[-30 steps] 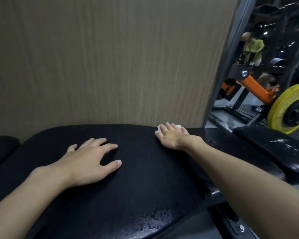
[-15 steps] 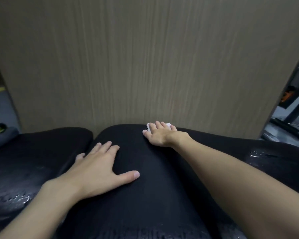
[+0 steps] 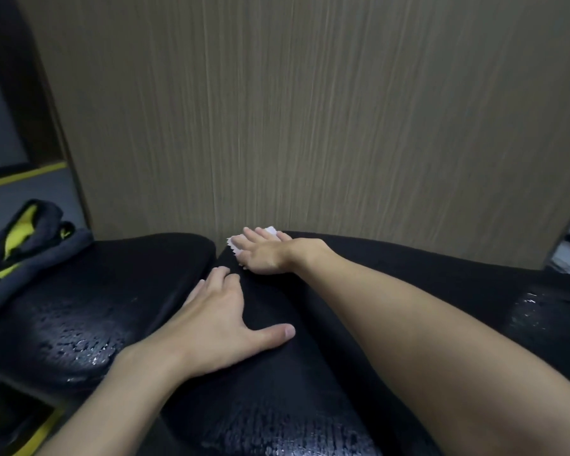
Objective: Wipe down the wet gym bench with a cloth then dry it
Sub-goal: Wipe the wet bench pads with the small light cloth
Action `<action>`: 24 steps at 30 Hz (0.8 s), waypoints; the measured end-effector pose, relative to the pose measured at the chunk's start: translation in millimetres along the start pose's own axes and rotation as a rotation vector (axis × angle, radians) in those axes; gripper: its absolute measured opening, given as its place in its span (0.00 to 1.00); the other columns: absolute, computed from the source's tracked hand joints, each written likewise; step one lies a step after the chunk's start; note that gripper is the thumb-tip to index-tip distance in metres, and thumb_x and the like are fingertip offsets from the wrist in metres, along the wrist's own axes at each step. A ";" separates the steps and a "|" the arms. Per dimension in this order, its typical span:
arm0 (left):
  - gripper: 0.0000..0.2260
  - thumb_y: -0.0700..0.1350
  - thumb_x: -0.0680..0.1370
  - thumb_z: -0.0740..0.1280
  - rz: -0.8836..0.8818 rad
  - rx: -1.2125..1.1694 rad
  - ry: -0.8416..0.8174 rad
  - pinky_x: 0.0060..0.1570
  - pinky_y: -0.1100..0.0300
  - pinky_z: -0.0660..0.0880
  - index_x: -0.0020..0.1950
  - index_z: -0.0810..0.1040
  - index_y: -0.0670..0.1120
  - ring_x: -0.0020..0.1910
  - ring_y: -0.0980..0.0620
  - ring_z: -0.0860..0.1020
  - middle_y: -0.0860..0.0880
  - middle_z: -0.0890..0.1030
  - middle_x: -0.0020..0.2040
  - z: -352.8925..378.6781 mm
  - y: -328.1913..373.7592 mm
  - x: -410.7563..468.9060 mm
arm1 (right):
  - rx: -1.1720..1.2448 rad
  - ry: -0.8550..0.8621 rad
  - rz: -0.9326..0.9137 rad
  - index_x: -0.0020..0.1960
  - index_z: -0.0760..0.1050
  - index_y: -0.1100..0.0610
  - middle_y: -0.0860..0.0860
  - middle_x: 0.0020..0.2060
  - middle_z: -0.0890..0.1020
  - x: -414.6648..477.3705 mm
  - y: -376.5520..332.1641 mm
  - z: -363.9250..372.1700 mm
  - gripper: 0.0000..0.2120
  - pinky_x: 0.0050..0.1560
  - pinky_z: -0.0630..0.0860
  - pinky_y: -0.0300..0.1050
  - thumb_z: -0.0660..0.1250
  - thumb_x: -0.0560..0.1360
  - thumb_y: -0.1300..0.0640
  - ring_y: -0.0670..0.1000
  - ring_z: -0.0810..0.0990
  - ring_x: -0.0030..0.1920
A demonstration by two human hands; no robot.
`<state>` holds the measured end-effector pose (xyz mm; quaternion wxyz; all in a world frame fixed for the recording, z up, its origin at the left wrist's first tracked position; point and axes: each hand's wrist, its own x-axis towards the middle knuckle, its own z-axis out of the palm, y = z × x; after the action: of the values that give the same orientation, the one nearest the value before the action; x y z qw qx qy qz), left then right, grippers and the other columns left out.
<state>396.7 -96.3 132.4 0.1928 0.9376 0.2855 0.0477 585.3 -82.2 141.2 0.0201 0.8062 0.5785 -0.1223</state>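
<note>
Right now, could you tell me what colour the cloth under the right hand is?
The cloth is white, clearest in the head view.

I stand before the gym bench point(image 3: 310, 373), and a wall panel point(image 3: 310, 110) rises right behind it. The bench has two pads side by side: the long pad point(image 3: 425, 258) in front of me and to my right, and the side pad point(image 3: 106, 284) to my left, with a narrow gap between them. My left hand point(image 3: 218, 327) lies flat on the long pad at its left edge, fingertips reaching the gap. My right hand point(image 3: 264, 255) lies beyond it, at the pad's far left corner, flat on the cloth point(image 3: 272, 230), which sticks out past my fingers toward the panel. A bundle of fabric point(image 3: 30, 245) lies on the far left end of the side pad. Water drops point(image 3: 79, 340) lie on that pad's near side.
</note>
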 end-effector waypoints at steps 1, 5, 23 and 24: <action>0.48 0.77 0.65 0.62 -0.003 -0.011 -0.002 0.71 0.60 0.60 0.75 0.59 0.47 0.74 0.54 0.59 0.54 0.57 0.74 -0.6 -0.7 -2.3 | -0.001 -0.004 -0.024 0.80 0.46 0.44 0.48 0.81 0.43 -6.2 -2.2 2.5 0.25 0.77 0.37 0.56 0.45 0.84 0.47 0.49 0.38 0.79; 0.44 0.75 0.67 0.61 -0.006 0.045 0.008 0.73 0.59 0.57 0.75 0.60 0.48 0.74 0.54 0.59 0.54 0.58 0.74 -1.7 8.2 -12.0 | -0.013 0.003 -0.062 0.80 0.44 0.44 0.48 0.81 0.42 -40.1 0.2 12.4 0.26 0.77 0.36 0.54 0.46 0.84 0.48 0.48 0.38 0.79; 0.35 0.74 0.71 0.57 0.323 0.191 -0.214 0.72 0.32 0.44 0.76 0.57 0.66 0.79 0.47 0.44 0.55 0.51 0.80 68.7 199.2 -1.1 | 0.064 0.065 0.431 0.81 0.42 0.44 0.46 0.80 0.42 -246.6 218.0 35.2 0.27 0.78 0.38 0.51 0.43 0.83 0.45 0.46 0.39 0.79; 0.34 0.74 0.71 0.57 0.336 0.195 -0.224 0.72 0.31 0.43 0.76 0.56 0.67 0.79 0.46 0.44 0.55 0.50 0.81 73.3 208.2 -0.2 | 0.070 0.071 0.468 0.81 0.42 0.44 0.46 0.80 0.42 -256.4 231.7 37.2 0.27 0.78 0.38 0.52 0.43 0.83 0.45 0.46 0.39 0.79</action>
<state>518.8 -279.7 145.8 0.1210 0.9856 0.1056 -0.0534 719.0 -403.0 136.5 -0.0004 0.9223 0.3717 -0.1057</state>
